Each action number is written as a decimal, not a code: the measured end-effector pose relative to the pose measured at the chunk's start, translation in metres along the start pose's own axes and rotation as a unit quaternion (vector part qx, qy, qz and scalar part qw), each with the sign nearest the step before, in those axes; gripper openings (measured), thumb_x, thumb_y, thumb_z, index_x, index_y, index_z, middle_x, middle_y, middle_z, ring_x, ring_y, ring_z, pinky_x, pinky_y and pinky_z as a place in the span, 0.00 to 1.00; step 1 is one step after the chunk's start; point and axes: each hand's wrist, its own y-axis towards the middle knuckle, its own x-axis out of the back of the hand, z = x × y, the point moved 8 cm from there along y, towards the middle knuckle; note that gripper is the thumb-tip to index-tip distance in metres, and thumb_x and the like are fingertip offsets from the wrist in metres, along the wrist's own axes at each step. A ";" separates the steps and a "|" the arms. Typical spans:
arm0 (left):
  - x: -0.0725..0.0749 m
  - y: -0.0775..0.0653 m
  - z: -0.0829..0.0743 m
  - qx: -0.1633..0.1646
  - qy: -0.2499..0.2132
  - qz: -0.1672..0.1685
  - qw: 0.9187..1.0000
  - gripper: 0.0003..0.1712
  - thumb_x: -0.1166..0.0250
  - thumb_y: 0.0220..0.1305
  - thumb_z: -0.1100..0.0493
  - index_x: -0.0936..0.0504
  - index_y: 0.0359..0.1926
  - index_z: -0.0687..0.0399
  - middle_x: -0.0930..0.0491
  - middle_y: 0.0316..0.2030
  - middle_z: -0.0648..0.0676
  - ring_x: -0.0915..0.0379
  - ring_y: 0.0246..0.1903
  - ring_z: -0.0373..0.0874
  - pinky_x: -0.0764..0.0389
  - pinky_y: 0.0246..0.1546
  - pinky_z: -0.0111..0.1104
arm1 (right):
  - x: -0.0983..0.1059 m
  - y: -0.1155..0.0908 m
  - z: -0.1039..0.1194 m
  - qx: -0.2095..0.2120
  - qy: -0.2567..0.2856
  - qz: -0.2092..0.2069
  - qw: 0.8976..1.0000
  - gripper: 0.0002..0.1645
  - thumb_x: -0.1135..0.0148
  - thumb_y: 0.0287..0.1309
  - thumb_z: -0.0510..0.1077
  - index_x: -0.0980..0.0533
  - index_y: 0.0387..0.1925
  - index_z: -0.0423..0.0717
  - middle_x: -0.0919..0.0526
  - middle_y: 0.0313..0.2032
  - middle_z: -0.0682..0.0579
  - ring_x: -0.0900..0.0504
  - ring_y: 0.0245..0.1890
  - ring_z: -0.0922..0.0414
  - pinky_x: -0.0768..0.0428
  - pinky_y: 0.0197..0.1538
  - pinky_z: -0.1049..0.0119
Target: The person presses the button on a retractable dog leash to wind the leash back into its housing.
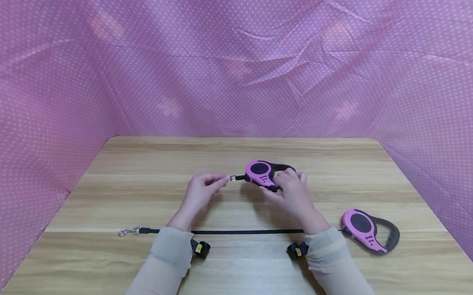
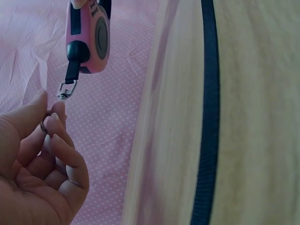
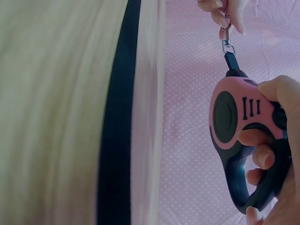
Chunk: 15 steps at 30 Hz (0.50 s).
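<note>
Pale beige long sleeves (image 1: 170,253); black wrist cameras (image 1: 205,249), yellow patches (image 1: 199,249).

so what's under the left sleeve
In the head view, a black strap runs beneath the left sleeve, showing on both sides; the stretch directly under it is covered.

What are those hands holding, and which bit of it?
The right hand grips the farther pink-and-black leash by its black handle; the left hand pinches the metal clip at its end.

a curtained tabletop workspace; room type indeterminate. pink dotted cloth (image 1: 223,93) screens the wood-grain table (image 1: 155,161) on three sides.
</note>
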 end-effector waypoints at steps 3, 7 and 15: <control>-0.001 0.001 0.002 0.007 0.002 0.006 1.000 0.18 0.31 0.63 0.51 0.15 0.51 0.52 0.15 0.42 0.54 0.21 0.43 0.54 0.19 0.47 0.44 | -0.004 0.000 -0.002 -0.018 -0.003 0.026 0.999 0.21 0.27 0.52 0.56 0.26 0.19 0.48 0.22 0.21 0.56 0.27 0.36 0.54 0.39 0.45 0.53; -0.003 0.001 0.002 0.014 0.015 0.021 1.000 0.18 0.32 0.64 0.53 0.16 0.53 0.52 0.16 0.43 0.54 0.23 0.41 0.49 0.19 0.45 0.42 | -0.008 -0.001 -0.005 -0.038 0.005 0.052 0.998 0.21 0.28 0.54 0.57 0.24 0.21 0.48 0.20 0.22 0.56 0.27 0.36 0.55 0.39 0.47 0.53; -0.009 0.003 0.008 0.055 0.029 0.075 0.995 0.19 0.32 0.63 0.56 0.18 0.55 0.50 0.18 0.42 0.55 0.25 0.31 0.48 0.22 0.30 0.34 | -0.022 -0.002 -0.018 -0.083 0.029 0.134 0.987 0.22 0.32 0.58 0.60 0.18 0.31 0.45 0.18 0.28 0.54 0.29 0.37 0.55 0.40 0.46 0.55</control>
